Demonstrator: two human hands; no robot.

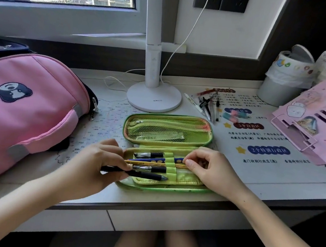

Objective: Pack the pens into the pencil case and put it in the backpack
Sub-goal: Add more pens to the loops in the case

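Note:
A green pencil case (pixel 168 122) lies open on the desk, mesh pocket at the back, elastic loops in the near half. Several pens and pencils sit in the loops (pixel 169 162). My left hand (pixel 98 161) pinches a black pen (pixel 143 174) lying across the near half, tip pointing right towards the lowest loop. My right hand (pixel 205 167) rests on the right end of the case, fingers curled, pinching the end of a yellow pencil (pixel 146 163). More loose pens (pixel 207 106) lie behind the case to the right. A pink backpack (pixel 30 106) lies at the left.
A white desk lamp (pixel 153 97) with a cable stands behind the case. A pink folder stand (pixel 317 122) and a lined bin (pixel 281 83) occupy the right. An eraser (pixel 235 115) lies near the loose pens. The desk edge (pixel 150 205) runs just below my hands.

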